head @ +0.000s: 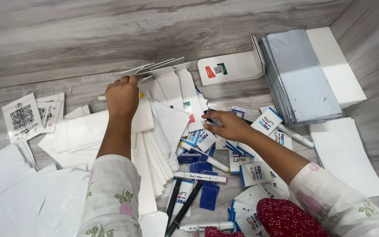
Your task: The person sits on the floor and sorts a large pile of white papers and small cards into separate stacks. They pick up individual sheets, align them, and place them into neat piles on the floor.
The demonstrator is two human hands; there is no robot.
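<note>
My left hand [122, 97] reaches forward and rests on a fanned stack of white cut-out boards [165, 94], fingers curled over the top edge of the upper boards. My right hand [227, 125] lies palm down on a scatter of small white and blue printed cards [205, 139], fingers pressed on one of them. White markers [200, 177] and black pens [185, 206] lie among the cards in front of me.
A pile of grey-blue sheets [301, 74] on a white block sits at the back right. A white stand with a code sticker [229, 68] lies beyond the boards. Code stickers [22, 117] lie at the left, with white sheets [23, 193] below. More white sheets [347, 153] lie at the right.
</note>
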